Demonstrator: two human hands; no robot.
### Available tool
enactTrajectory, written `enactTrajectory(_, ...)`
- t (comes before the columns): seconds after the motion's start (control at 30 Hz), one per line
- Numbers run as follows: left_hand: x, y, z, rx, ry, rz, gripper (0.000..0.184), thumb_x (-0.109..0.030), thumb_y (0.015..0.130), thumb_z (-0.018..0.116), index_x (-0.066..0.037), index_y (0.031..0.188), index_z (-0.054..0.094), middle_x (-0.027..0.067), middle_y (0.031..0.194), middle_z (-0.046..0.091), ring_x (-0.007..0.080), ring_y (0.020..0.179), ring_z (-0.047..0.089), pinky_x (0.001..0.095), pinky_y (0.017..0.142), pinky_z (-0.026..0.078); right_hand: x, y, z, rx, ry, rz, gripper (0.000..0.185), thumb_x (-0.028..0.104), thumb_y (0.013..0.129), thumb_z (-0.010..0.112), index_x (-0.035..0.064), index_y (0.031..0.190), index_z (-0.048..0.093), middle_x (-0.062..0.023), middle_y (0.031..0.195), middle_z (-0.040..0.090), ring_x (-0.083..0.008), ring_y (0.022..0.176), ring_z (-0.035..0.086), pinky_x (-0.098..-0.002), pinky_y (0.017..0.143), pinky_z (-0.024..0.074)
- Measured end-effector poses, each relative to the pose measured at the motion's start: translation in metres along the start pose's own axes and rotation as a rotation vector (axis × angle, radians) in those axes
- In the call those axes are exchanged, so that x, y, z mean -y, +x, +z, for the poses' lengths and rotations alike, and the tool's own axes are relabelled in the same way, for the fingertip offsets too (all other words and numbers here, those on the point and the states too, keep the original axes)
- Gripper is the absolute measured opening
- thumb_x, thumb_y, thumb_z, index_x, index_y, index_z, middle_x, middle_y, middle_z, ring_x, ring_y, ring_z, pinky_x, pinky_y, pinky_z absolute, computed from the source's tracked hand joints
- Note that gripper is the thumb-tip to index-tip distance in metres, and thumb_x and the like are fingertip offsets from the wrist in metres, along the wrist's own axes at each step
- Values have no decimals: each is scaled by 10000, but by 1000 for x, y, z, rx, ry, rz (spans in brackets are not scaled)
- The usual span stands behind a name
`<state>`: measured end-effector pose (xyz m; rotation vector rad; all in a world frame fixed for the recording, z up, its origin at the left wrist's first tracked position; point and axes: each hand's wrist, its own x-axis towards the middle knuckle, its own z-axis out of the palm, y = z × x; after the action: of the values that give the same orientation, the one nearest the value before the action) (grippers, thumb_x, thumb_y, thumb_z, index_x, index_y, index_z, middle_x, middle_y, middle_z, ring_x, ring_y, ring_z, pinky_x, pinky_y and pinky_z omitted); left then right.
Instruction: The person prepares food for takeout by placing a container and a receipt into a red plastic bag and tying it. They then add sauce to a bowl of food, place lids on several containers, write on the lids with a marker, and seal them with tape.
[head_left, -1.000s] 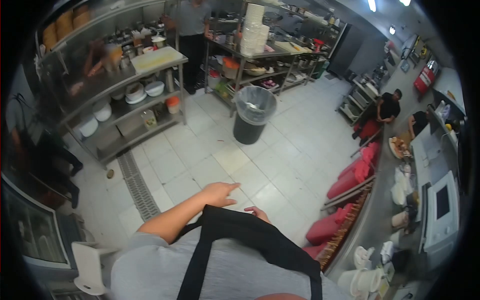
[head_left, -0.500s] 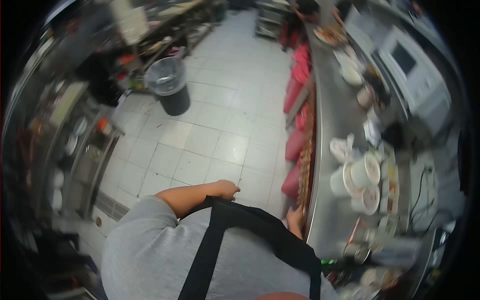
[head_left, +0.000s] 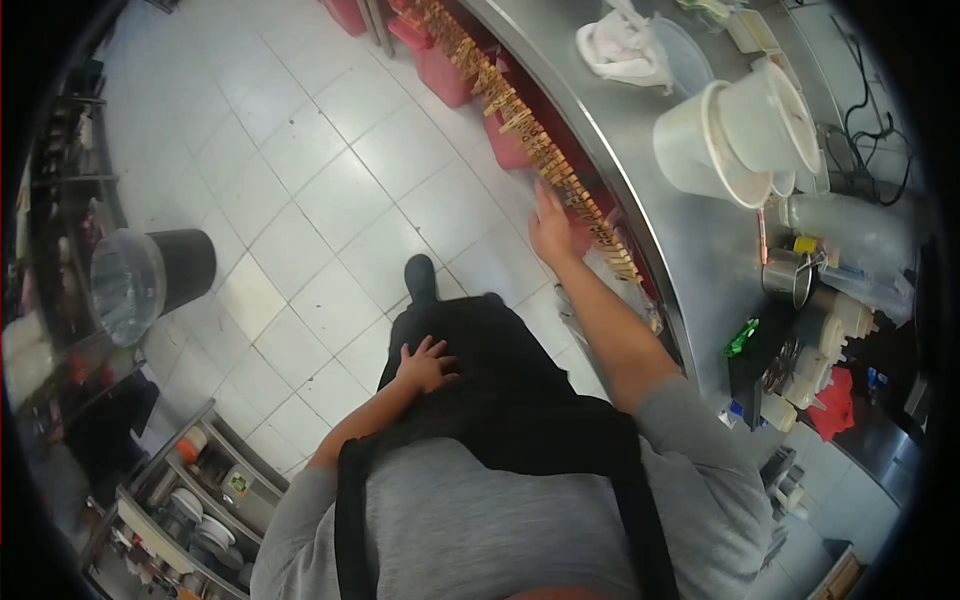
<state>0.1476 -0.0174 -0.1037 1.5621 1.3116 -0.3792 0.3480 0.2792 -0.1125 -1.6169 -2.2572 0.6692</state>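
My left hand (head_left: 425,365) is open, its fingers spread over the front of my black apron (head_left: 490,350). Stretched forward at the right, my right hand (head_left: 552,230) has its fingers extended and nothing visible in them. It is close beside a long row of small wooden clips (head_left: 520,122) that look like clothespins, hanging along the underside of the steel counter's edge (head_left: 600,130). Whether its fingertips touch the clips I cannot tell. Behind and below the row are red plastic containers (head_left: 440,72).
White tubs (head_left: 690,150), a white plastic bag (head_left: 625,48) and a metal pot (head_left: 788,275) stand on the counter. At left is a lined bin (head_left: 185,270) on the tiled floor (head_left: 300,250). A shelf with dishes (head_left: 215,530) stands at lower left.
My view has turned and tipped downward, so the bin now appears farther left. My left hand has come to the apron. My right arm now shows stretched forward alongside the clips.
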Motion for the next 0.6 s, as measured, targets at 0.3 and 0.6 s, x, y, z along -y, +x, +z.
enactTrajectory(0.3,24,-20,63,-231,-102,-136,584,-476,805,617,-253,1331,494,43,1500,280,298,1409,174,658,1035,219,-38,195,43,366,-90,385,675,553,931,278,33,1329,441,-241,1302,490,-431,1190,472,-478,1014,360)
enactTrajectory(0.6,39,-30,131,-198,-375,-111,563,-371,807,647,-250,1330,475,30,1512,244,286,1419,144,667,1010,262,-64,240,22,314,-261,80,616,515,918,336,25,1269,462,-239,1259,506,-421,1150,486,-475,985,374)
